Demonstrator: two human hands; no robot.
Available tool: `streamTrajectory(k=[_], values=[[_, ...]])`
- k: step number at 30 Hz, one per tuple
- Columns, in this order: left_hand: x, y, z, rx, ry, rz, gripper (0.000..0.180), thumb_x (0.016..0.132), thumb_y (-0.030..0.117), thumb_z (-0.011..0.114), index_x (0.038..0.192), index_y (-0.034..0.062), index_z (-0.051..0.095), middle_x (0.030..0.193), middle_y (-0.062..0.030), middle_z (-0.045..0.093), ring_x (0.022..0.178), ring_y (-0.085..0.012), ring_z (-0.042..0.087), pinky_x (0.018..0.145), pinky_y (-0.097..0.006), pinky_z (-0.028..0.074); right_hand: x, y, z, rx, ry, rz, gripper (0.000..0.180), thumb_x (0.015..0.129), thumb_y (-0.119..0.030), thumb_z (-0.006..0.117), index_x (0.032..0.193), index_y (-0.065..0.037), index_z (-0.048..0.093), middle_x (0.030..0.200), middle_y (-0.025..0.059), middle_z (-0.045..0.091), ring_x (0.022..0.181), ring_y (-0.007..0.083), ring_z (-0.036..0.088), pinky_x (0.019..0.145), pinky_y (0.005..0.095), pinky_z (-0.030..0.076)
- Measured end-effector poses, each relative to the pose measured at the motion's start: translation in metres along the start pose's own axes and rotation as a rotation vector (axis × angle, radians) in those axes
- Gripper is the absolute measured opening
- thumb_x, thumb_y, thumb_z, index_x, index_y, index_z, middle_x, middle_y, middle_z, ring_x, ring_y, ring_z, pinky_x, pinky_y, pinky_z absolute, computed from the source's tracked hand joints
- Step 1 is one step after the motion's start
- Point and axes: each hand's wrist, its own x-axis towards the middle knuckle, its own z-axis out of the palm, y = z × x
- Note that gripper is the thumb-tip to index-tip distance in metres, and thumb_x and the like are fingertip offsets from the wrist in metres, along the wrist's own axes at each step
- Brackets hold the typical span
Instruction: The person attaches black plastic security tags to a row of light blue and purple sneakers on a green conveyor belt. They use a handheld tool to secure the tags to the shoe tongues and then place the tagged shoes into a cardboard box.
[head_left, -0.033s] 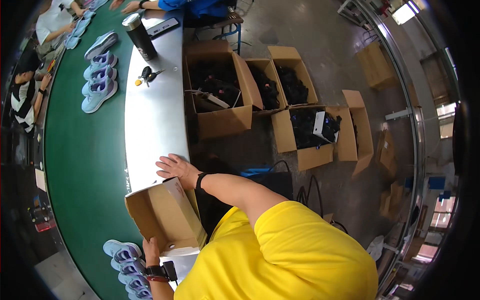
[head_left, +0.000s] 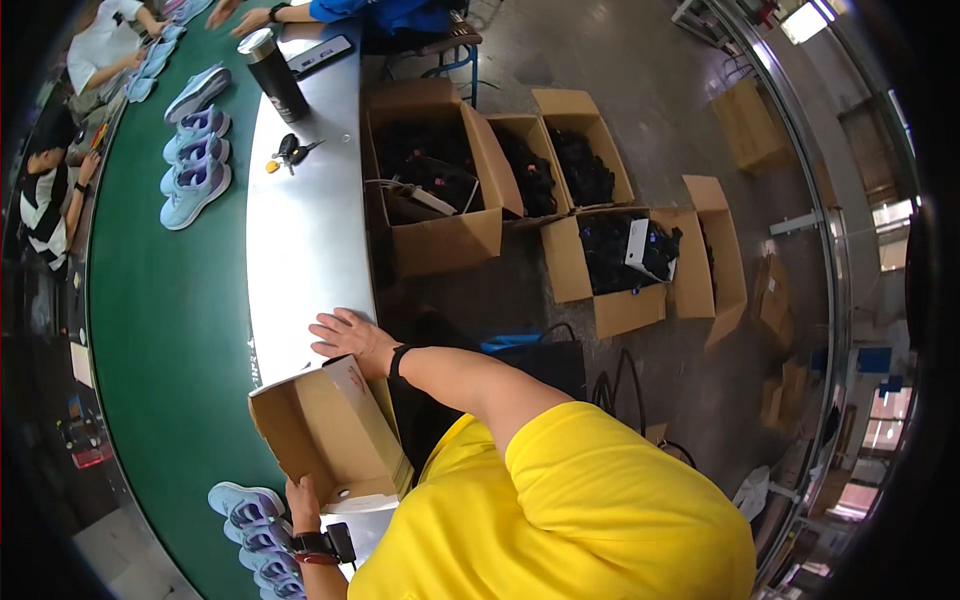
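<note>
The left hand (head_left: 303, 497), with a dark band at its wrist, is against the lower left corner of an open cardboard shoebox (head_left: 340, 425); its fingers are partly hidden, so I cannot tell how tightly they close. The shoebox is tilted on the metal ledge (head_left: 305, 250), overlapping the green work surface (head_left: 170, 350), its brown inside showing. Just beside the left wrist is a row of light-blue sneakers (head_left: 245, 503). At the shoebox's far end, the right hand (head_left: 357, 342) rests on the ledge, fingers spread and gripping nothing. Farther along lie keys (head_left: 288, 151), with 4 light-blue sneakers (head_left: 195, 192) to their left. Beyond stand a black tumbler (head_left: 274, 80) and, just beside it, a flat black device (head_left: 322, 57). At the top edge is a co-worker's blue sleeve (head_left: 375, 12).
</note>
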Motion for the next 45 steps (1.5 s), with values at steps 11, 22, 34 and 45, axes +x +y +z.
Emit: streamTrajectory(k=[11,22,34,45], values=[[-0.013,0.037,0.004,-0.029,-0.12,-0.075,0.026,0.087,0.013,0.047,0.105,-0.0032,0.057,0.099,-0.0096,0.059,0.091,-0.0235,0.054,0.082,-0.034,0.042,0.002,-0.002,-0.003,0.115,0.096,0.02,0.049,0.08,-0.032,0.055,0.123,-0.011,0.051,0.137,0.013,0.04,0.133,0.0293,0.028,0.11,0.0435,0.019],[0.022,0.15,0.024,-0.066,-0.225,0.146,0.038,0.084,0.01,0.047,0.12,-0.0007,0.05,0.114,-0.0066,0.055,0.102,-0.0183,0.052,0.09,-0.031,0.041,-0.02,0.041,-0.01,1.211,0.07,0.176,0.031,0.093,-0.021,0.049,0.118,-0.002,0.054,0.121,0.0153,0.055,0.112,0.0253,0.052,0.096,0.034,0.041],[0.126,0.356,0.312,-0.001,-0.463,0.051,0.045,0.086,0.012,0.053,0.129,0.001,0.045,0.124,-0.0063,0.051,0.114,-0.0182,0.046,0.097,-0.031,0.037,-0.275,0.364,-0.039,0.353,0.536,1.053,0.044,0.071,0.0,0.057,0.115,-0.003,0.049,0.115,0.0228,0.05,0.107,0.0398,0.051,0.091,0.0431,0.045],[0.292,0.459,0.683,0.12,-0.566,-0.098,0.049,0.083,0.004,0.048,0.132,0.0065,0.04,0.106,-0.0041,0.056,0.086,-0.0145,0.053,0.069,-0.028,0.044,-0.554,0.656,-0.028,0.27,0.291,1.8,0.06,0.074,-0.009,0.068,0.128,-0.007,0.042,0.12,0.0232,0.048,0.112,0.0406,0.049,0.093,0.0449,0.044]])
